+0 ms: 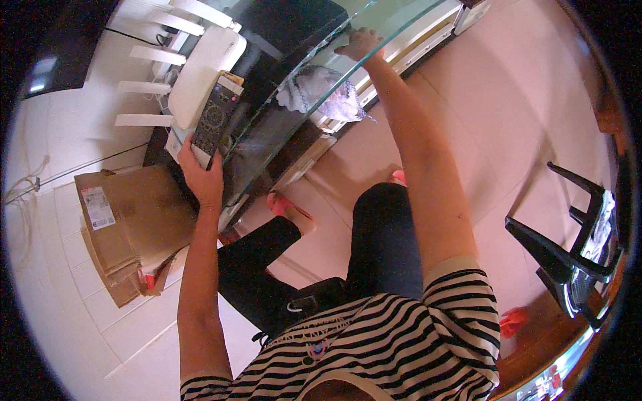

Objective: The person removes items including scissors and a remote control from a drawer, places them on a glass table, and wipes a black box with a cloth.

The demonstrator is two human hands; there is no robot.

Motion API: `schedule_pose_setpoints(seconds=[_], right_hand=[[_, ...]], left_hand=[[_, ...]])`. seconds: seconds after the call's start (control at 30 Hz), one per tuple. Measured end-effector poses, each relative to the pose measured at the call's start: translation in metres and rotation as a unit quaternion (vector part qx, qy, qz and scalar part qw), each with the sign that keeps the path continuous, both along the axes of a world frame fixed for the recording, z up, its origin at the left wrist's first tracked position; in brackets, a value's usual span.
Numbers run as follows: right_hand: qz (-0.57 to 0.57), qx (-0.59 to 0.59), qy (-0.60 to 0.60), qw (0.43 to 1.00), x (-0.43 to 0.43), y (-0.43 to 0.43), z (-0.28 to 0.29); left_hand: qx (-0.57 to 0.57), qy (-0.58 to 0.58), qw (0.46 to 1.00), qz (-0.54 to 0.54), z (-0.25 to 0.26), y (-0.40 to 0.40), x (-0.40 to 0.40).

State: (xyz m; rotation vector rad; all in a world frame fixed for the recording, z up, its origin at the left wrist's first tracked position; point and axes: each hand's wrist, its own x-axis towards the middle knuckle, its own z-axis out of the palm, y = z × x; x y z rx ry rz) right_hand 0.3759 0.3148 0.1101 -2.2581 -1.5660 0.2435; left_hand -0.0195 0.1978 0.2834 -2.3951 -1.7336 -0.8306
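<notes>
My left hand (pixel 201 173) grips the near end of a black remote control (pixel 214 123) covered in buttons, its thumb and fingers on either side. The remote lies alongside a white router (pixel 206 75) with several antennas, over the glass-topped stand. Beyond the edge of the glass shelf (pixel 296 118), my right hand (pixel 362 44) is seen partly through the glass. Its thumb stands apart from the fingers, and nothing shows in its grasp. A crumpled grey-white cloth (pixel 323 92) lies by the glass, to the left of my right forearm.
A brown cardboard box (pixel 155 205) with a label leans by the wall at left. A dark screen (pixel 60 45) is at upper left. At right stands a black-legged stool or chair (pixel 577 250) on its side. Cables (pixel 125 37) run along the wall.
</notes>
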Motion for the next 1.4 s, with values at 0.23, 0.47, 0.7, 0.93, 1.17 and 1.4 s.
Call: schedule_pose_setpoints(seconds=[0.23,0.47,0.7,0.93,1.17,1.4], right_hand=[[-0.011,-0.032,-0.008,0.999,-0.027,-0.008,0.004],[0.018,-0.075,-0.028,0.997,-0.062,-0.015,0.023],[0.042,-0.098,0.088,0.99,-0.072,-0.014,0.02],[0.184,0.098,0.301,0.931,-0.017,-0.025,-0.021],[-0.114,0.072,0.641,0.756,0.03,-0.174,0.039],[-0.104,0.144,0.644,0.744,0.026,-0.24,0.095]], left_hand=[[0.02,-0.022,0.999,-0.019,0.004,-0.001,0.002],[0.016,-0.024,1.0,0.003,0.005,-0.005,-0.006],[0.012,-0.023,0.999,0.026,0.01,-0.011,-0.005],[0.021,-0.022,0.999,0.012,0.005,-0.004,0.0],[0.033,-0.007,0.999,0.006,0.005,-0.001,0.004],[0.04,-0.001,0.999,0.008,-0.001,0.002,-0.004]])
